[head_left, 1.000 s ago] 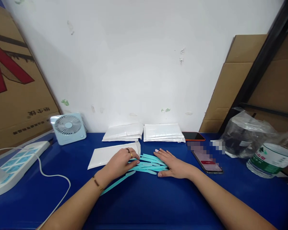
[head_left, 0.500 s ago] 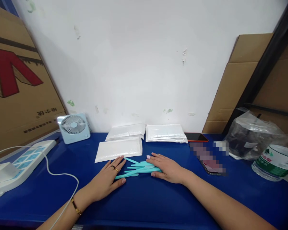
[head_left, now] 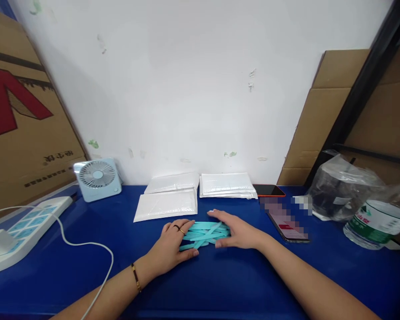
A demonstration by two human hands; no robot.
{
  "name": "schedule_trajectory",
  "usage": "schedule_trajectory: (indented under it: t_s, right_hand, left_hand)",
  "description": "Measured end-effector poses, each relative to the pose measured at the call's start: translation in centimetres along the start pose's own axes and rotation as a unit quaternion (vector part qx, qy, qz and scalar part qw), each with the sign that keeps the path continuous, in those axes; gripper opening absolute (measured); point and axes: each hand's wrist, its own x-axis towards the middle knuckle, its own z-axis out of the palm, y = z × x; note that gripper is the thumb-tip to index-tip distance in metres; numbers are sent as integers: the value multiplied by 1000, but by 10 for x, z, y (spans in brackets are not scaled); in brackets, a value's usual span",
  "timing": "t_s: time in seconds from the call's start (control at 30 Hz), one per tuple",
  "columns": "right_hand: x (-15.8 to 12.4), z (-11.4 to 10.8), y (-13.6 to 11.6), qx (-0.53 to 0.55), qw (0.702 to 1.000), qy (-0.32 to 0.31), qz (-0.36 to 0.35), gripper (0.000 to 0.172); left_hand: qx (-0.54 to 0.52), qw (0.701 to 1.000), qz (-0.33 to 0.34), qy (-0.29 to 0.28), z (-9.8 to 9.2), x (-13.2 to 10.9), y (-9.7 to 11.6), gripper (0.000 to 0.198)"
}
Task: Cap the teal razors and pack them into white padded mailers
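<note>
A loose pile of thin turquoise strips (head_left: 205, 233) lies crossed over one another on the blue table, between my hands. My left hand (head_left: 170, 245) rests at the pile's left end, fingers over its edge and thumb apart below, with rings and a bracelet on. At the right end is my right hand (head_left: 239, 231), its thumb and fingers parted around the strip ends. Behind the pile, a white padded envelope (head_left: 166, 204) lies flat. More white envelopes are stacked beyond it, one group (head_left: 171, 182) on the left and another (head_left: 228, 184) to the right.
A light blue fan (head_left: 98, 178) and a white power strip (head_left: 30, 229) with a cable stand on the left. To the right are a phone (head_left: 291, 226), an orange-edged phone (head_left: 270, 190), a clear plastic bag (head_left: 343, 186) and a large water bottle (head_left: 376, 222). A white wall closes the back.
My left hand has moved right, pushing the strips into a more compact pile. The right hand's thumb and fingers have parted more, uncovering the strips' right ends. The view has shifted slightly.
</note>
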Motion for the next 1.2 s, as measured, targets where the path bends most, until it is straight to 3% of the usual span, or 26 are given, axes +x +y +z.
schedule_trajectory:
  t_s: [0.07, 0.17, 0.27, 0.37, 0.5, 0.6, 0.7, 0.8, 0.93, 1.07, 1.2]
  right_hand:
    - [2, -1, 11, 84, 989, 102, 59, 66]
    - [7, 3, 25, 221, 933, 249, 138, 53]
    - [11, 7, 28, 298, 899, 285, 146, 50]
    - [9, 1, 24, 289, 918, 241, 127, 46]
    - [1, -18, 20, 102, 975, 163, 110, 40]
    - [-4, -27, 19, -25, 982, 147, 119, 51]
    - [-6, -27, 14, -55, 994, 43, 89, 69]
    - [-5, -25, 4, -40, 998, -33, 21, 61]
    - [-5, -25, -2, -21, 998, -62, -10, 51]
    - [-8, -33, 6, 2, 999, -27, 28, 36]
    - [-11, -39, 15, -45, 997, 9, 69, 24]
  left_hand:
    - [-6, 1000, 4, 0, 6, 9, 7, 68]
    - [-15, 1000, 8, 10, 14, 25, 16, 57]
    - [-11, 999, 41, 13, 18, 41, 24, 44]
    - [0, 997, 79, -2, 14, 51, 29, 44]
    - [-4, 994, 105, -43, 2, 58, 28, 59]
    - [-8, 992, 118, -45, -4, 60, 20, 87]
    - [-9, 991, 123, -55, -3, 60, 10, 99]
    - [-14, 993, 110, -48, 3, 57, 8, 83]
    - [-28, 990, 119, -64, 3, 52, 17, 50]
    - [-41, 991, 115, -63, -12, 48, 16, 54]
    - [-35, 997, 75, -5, -26, 52, -9, 33]
